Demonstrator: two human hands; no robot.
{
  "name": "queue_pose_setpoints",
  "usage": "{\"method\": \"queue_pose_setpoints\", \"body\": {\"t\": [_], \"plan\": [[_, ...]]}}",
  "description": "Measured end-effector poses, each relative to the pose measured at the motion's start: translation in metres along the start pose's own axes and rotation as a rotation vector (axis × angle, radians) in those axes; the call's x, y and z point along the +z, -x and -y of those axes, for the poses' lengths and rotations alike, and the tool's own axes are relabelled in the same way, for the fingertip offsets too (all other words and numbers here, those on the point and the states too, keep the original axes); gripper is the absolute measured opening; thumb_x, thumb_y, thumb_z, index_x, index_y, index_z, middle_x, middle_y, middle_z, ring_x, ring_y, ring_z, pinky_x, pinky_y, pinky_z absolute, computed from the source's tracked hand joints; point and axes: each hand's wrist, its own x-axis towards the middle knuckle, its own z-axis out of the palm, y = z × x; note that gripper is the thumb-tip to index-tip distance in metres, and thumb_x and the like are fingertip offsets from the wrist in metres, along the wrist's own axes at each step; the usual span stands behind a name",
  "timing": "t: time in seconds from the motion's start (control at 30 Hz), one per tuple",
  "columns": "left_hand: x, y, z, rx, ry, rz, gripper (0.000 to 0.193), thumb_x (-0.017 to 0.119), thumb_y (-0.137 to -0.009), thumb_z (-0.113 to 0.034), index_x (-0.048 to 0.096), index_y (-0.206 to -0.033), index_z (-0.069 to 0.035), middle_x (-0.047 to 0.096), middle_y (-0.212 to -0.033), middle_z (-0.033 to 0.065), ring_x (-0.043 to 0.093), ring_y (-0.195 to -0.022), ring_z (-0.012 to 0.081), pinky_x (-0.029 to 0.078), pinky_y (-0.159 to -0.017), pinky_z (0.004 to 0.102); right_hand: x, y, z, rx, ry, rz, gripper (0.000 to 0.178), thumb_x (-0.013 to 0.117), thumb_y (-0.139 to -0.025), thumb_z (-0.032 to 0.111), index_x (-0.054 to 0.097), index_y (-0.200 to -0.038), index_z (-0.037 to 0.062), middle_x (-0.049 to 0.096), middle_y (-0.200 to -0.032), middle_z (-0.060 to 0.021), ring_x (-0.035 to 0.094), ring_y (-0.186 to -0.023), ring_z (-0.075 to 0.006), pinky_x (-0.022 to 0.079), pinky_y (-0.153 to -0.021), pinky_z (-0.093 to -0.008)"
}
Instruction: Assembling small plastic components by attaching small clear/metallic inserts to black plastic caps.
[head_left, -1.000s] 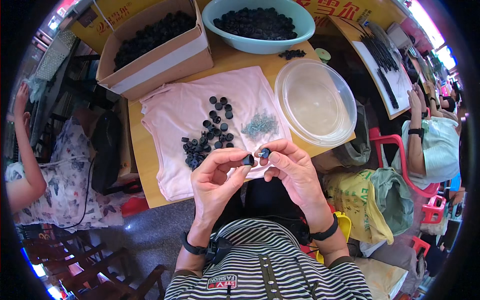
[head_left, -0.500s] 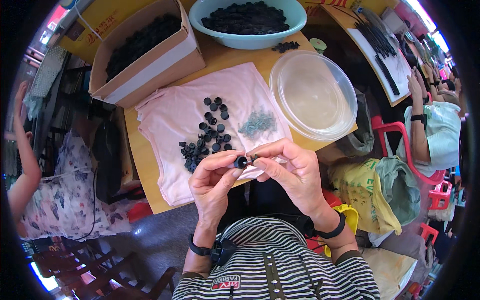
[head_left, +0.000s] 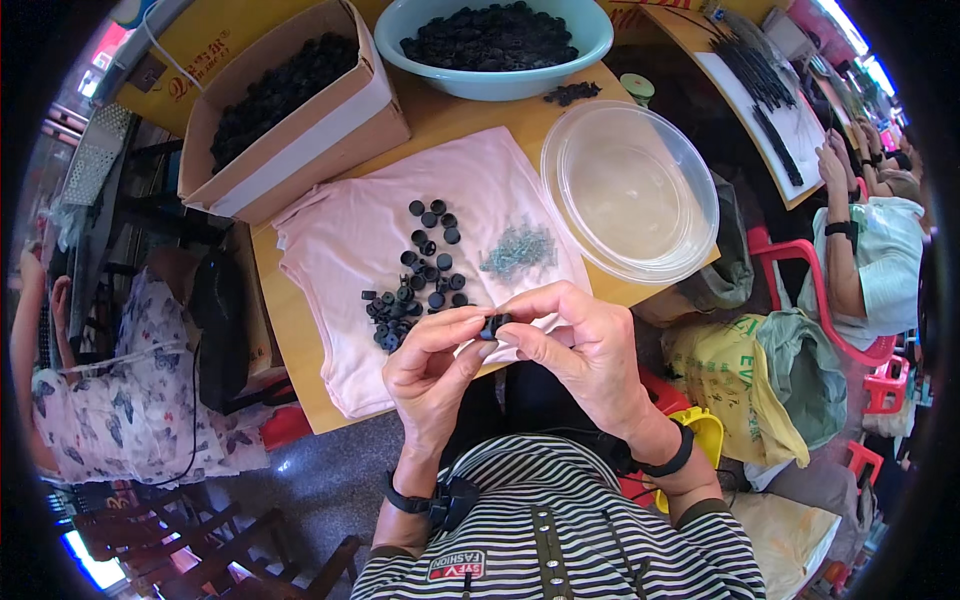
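Observation:
Over the near edge of a pink cloth (head_left: 340, 235), my two hands meet at a small black round cap (head_left: 494, 326). My left hand (head_left: 425, 375) pinches one side of it between thumb and fingers. From the other side, my right hand (head_left: 590, 355) closes its thumb and forefinger on the same piece; whether a separate small part sits inside is hidden. Beyond my left hand lie several loose black caps (head_left: 444, 262) and a cluster of smaller black parts (head_left: 388, 322). A heap of small, shiny greyish pieces (head_left: 518, 250) rests right of them, too fine to name.
At the far left, a cardboard box (head_left: 300, 150) holds black parts, as does a pale blue basin (head_left: 480, 84). A clear round plastic container (head_left: 636, 270) stands on the table's right side. People sit left and right; a yellow sack (head_left: 715, 385) is beside me.
My hands have come together: the small black part in my right fingers and the metallic piece between them now meet the cap. The cap has turned.

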Motion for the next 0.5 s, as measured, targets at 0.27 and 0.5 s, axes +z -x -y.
{"method": "queue_pose_setpoints", "body": {"t": [0.27, 0.5], "plan": [[0.000, 0.000, 0.003, -0.010, 0.002, 0.006, 0.027, 0.064, -0.082, 0.012, 0.064, -0.107, 0.003, 0.061, -0.115, 0.0174, 0.061, -0.106, 0.0224, 0.051, -0.090, 0.0302, -0.005, 0.001, -0.014, -0.280, 0.197, -0.025, 0.019, 0.070, -0.082, 0.000, 0.067, -0.101, -0.0002, 0.068, -0.092, -0.0110, 0.067, -0.080, -0.0149, 0.056, -0.065, -0.0243], [-0.001, 0.001, 0.002, -0.052, 0.043, -0.042, 0.027, 0.064, -0.081, 0.014, 0.065, -0.106, 0.002, 0.061, -0.114, 0.0169, 0.060, -0.106, 0.0209, 0.052, -0.089, 0.0282, -0.004, 0.000, -0.013, -0.348, 0.275, -0.013, 0.026, 0.068, -0.081, -0.001, 0.068, -0.107, 0.0016, 0.068, -0.095, -0.0126, 0.067, -0.085, -0.0218, 0.054, -0.073, -0.0294]]}}
